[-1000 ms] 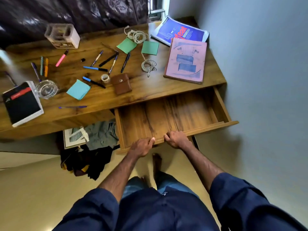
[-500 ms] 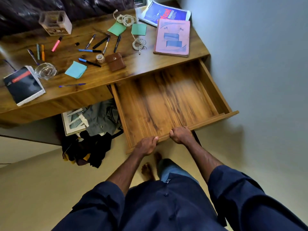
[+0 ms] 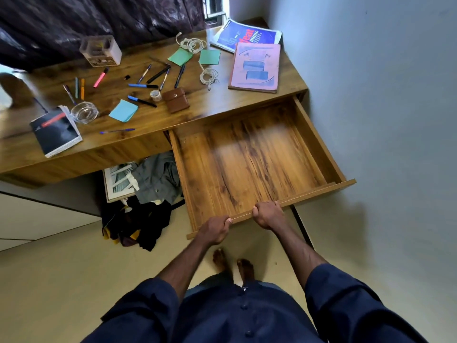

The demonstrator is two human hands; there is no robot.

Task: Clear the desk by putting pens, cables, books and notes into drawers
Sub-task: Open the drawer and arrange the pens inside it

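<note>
The fingers (image 3: 257, 211) of the right hand (image 3: 268, 215) curl over the front lip of the drawer (image 3: 319, 192), low in the middle of the frame. Just to its left the left hand (image 3: 215, 230) grips the same lip, thumb on top. Both are closed firmly on the wood and hold nothing else. The drawer stands far out from under the desk (image 3: 222, 108), and its floor is bare. As a stiff, empty wooden box it should run lightly, and the front lip is the natural hold. Everything to be stowed lies on the desktop above. The pens (image 3: 142, 101) are scattered centre-left, with a pink highlighter (image 3: 101, 77) further left. They look light and apt to roll, so they are best pinched mid-barrel or swept together. Two white cables (image 3: 209, 76) are coiled near the upper middle. They are limp, so they are better lifted as whole coils. A pink book (image 3: 254, 68) and a blue book (image 3: 247, 35) beneath its far edge lie at the upper right. Both are flat and stiff, probably the heaviest pieces, and best taken by an edge. A black spiral notebook (image 3: 57, 132) overhangs the desk's near edge at the left. The blue notes (image 3: 123, 113) and green notes (image 3: 180, 56) are thin paper and need a fingertip slid under them. Red lettering on the blue cover seems to end in "feat". Nothing else is legible.
</note>
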